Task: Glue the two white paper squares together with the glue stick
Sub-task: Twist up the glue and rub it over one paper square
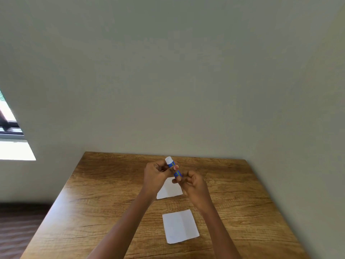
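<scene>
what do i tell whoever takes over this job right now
Left hand: grips the glue stick just below its white cap.
Right hand: holds the stick's lower end.
Stick is held in the air above the table; the cap looks still on.
Far paper square lies below the hands; near paper square lies apart from it, closer to the person.
Done: stick picked up.
Left: uncap, glue one square, press the other onto it.
</scene>
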### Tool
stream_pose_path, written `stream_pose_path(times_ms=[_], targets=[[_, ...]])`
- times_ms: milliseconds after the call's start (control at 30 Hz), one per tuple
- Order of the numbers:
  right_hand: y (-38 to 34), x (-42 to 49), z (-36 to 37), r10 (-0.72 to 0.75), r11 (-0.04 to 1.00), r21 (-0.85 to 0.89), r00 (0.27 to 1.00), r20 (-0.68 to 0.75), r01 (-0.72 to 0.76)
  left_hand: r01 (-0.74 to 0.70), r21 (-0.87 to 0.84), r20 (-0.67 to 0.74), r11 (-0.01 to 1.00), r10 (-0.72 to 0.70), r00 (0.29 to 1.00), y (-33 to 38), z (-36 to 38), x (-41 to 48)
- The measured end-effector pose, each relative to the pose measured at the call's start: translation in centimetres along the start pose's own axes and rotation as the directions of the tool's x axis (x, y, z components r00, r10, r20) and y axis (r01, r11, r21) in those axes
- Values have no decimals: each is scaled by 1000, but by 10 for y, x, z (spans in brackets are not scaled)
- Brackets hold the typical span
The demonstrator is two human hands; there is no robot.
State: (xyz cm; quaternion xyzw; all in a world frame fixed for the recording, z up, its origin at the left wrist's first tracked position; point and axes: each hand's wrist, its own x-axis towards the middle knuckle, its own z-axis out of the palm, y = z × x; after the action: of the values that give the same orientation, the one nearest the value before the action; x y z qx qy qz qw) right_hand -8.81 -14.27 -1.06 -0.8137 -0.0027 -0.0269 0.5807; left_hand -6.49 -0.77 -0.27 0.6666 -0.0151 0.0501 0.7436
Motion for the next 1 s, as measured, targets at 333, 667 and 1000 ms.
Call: stream_pose_path(times_ms=[333,667,1000], targets=[[8,0,1,12,1000,12,1000,-23,-12,-15,-1,22,1000,15,1000,2,2,0],[5,1,-3,26,1000,-15,992,119,-25,-22,13,29,1000,22,999,1,1,1],[3,-1,-2,5,1000,7,992,125,-6,-22,6,37,1000,22,999,3,0,1]])
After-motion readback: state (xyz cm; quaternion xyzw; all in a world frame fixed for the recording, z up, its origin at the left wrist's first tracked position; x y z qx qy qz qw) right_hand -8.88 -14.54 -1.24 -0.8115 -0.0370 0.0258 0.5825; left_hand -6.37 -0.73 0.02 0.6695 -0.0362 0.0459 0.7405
